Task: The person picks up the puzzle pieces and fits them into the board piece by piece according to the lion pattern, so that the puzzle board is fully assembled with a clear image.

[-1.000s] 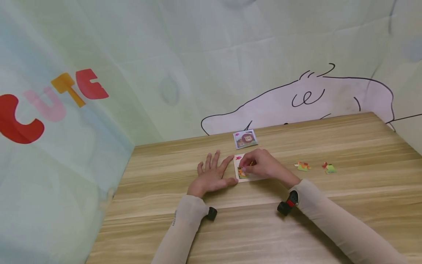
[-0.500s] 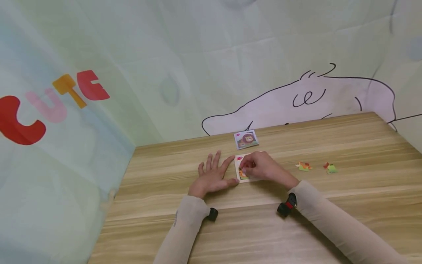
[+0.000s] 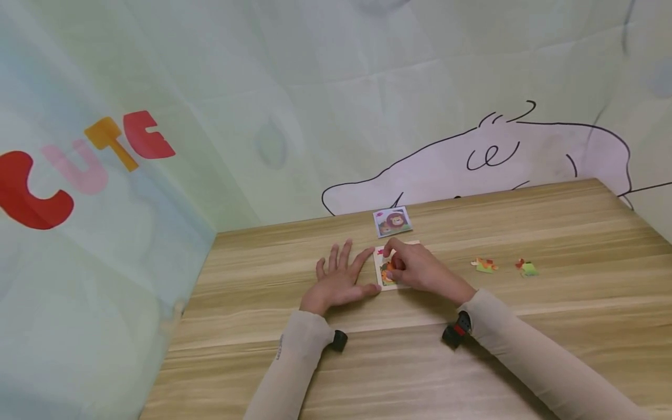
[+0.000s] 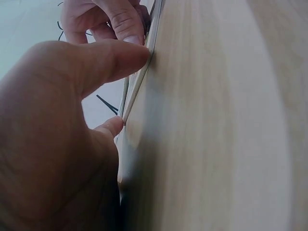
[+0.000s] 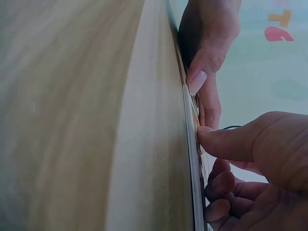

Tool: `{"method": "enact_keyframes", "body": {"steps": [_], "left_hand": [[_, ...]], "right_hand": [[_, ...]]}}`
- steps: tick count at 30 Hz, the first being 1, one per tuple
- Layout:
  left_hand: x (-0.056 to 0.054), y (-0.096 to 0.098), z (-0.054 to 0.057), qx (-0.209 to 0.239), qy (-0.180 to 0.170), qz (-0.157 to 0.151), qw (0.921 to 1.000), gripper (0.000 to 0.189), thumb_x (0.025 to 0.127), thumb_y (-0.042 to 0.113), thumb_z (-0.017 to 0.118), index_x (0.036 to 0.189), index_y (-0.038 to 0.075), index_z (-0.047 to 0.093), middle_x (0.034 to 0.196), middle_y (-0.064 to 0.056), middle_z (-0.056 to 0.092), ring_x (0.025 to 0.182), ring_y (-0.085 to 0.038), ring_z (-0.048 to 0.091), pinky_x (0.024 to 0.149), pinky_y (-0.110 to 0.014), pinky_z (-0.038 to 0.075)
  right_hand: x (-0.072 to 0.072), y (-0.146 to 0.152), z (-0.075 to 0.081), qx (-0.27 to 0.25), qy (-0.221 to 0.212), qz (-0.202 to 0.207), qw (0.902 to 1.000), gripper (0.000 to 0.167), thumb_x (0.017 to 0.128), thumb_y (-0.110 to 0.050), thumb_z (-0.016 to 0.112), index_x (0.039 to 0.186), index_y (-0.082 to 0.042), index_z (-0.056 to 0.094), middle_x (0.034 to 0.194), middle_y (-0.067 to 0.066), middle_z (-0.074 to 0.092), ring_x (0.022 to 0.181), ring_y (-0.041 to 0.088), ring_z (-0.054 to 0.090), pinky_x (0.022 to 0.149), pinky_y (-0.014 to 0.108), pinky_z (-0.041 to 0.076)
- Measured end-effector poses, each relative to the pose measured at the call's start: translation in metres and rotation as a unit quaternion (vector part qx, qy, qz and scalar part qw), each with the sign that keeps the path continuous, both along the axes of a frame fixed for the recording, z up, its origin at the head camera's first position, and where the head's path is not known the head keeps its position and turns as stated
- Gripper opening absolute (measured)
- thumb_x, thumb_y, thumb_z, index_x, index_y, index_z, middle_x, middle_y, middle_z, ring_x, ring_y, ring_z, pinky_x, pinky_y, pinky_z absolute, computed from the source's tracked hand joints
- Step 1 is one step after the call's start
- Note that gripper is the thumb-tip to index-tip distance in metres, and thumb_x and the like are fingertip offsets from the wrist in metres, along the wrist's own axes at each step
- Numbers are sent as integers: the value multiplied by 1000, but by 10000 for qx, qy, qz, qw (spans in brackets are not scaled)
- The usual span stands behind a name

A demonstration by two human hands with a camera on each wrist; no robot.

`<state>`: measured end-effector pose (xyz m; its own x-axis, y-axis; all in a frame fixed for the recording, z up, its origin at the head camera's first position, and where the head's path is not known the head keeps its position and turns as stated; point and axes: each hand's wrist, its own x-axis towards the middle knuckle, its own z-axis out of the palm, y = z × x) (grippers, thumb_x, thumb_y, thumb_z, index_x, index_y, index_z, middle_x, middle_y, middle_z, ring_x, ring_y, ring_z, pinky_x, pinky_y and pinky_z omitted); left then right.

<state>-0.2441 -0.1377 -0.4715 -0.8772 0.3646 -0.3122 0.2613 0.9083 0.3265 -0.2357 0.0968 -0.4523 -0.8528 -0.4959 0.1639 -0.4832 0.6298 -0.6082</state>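
Note:
A small white-bordered puzzle board (image 3: 387, 287) lies on the wooden table. My left hand (image 3: 338, 284) rests flat with fingers spread, its thumb and index fingertips at the board's left edge. Over the board is my right hand (image 3: 420, 269), its thumb pressing on an orange picture piece (image 3: 385, 279) in the lower left part. Its index finger stands apart from the thumb, while the other fingers curl loosely. In the right wrist view, the right thumb (image 5: 231, 143) touches the board's top face near the left thumb (image 5: 204, 67). The right hand hides much of the board.
Behind the board lies a square picture card (image 3: 392, 221) with a lion. Two loose puzzle pieces sit to the right, one orange and green (image 3: 484, 265), the other red and green (image 3: 527, 268). A printed cloth backdrop (image 3: 294, 116) borders the table's far and left sides.
My right index finger has lifted away from the thumb, which now presses on the piece, and more of the orange picture shows. The left hand keeps its place at the board's edge.

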Motion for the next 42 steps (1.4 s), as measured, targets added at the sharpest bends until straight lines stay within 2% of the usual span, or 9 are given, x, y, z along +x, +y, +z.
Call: {"method": "enact_keyframes", "body": {"steps": [2,8,14,20,26,33,42], "left_hand": [[0,0,0,15,-2,4,10000,93,94,77,54,171,48,10,183,-7,-18,168,-41,-18,128,-76,-5],[1,0,2,74,-29,10,10000,93,94,77,54,171,48,11,183,-7,-18,168,-41,-19,129,-75,-7],[1,0,1,84,-64,47,9999,93,94,77,54,171,49,11,183,-7,-18,168,-40,-20,129,-75,-7],[2,0,1,111,-97,64,9999,94,93,78,55,171,50,11,183,-6,-19,168,-39,-21,129,-75,-7],[3,1,4,111,-123,92,9998,94,93,77,55,171,49,11,183,-7,-19,168,-40,-20,129,-75,-7],[3,2,6,63,-123,58,9999,94,94,75,55,171,47,9,182,-7,-20,168,-41,-21,129,-75,-7],[6,1,6,249,5,13,9997,95,93,72,57,172,44,13,183,-10,-16,168,-44,-17,128,-76,-7]], "right_hand": [[0,0,1,32,-58,-50,10000,30,93,-6,80,115,-6,60,71,-1,62,67,9,51,71,28,41],[-4,-1,4,152,-621,-356,9973,29,93,-11,82,114,-8,63,74,-1,61,69,13,52,71,29,39],[-4,-1,5,86,-833,-333,9959,28,94,-11,81,114,-7,64,77,1,61,71,14,53,70,29,39],[-4,6,1,-374,-671,-259,9967,24,93,-10,82,110,-6,66,75,0,61,69,11,52,67,25,40],[1,17,7,-831,-773,-533,9921,12,98,-12,77,106,-9,69,81,2,70,72,12,57,67,25,43],[6,42,18,-736,-961,-889,9887,16,101,-16,73,114,-8,70,90,7,67,78,18,56,66,28,44],[13,85,24,-527,-651,-1201,9892,18,98,-13,73,114,-5,71,92,8,69,76,17,57,65,26,46]]}}
